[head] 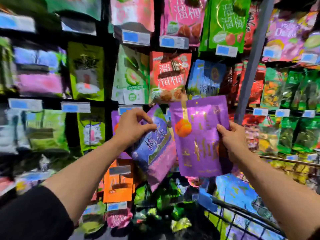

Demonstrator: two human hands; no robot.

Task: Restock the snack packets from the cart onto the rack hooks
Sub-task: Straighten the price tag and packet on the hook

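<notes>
The left hand [131, 127] is pinching a blue packet [154, 149]; the right hand [232, 137] is gripping a purple packet [200, 135] by its edge. Neither is hooked yet; the cart [242, 220] is holding more.

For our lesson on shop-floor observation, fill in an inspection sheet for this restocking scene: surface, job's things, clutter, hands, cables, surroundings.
Surface: hanging rack with rows of price tags; no table seen.
Job's things: blue-purple packet, tilted; purple packet with orange fruit picture, upright; both held in front of the rack.
Clutter: loose packets piled in the wire cart below.
Hands: left hand pinches the blue-purple packet's top; right hand grips the purple packet's right edge, fingers behind it.
Cables: nothing seen.
Surroundings: grey upright post; more hanging packets to its right.
</notes>
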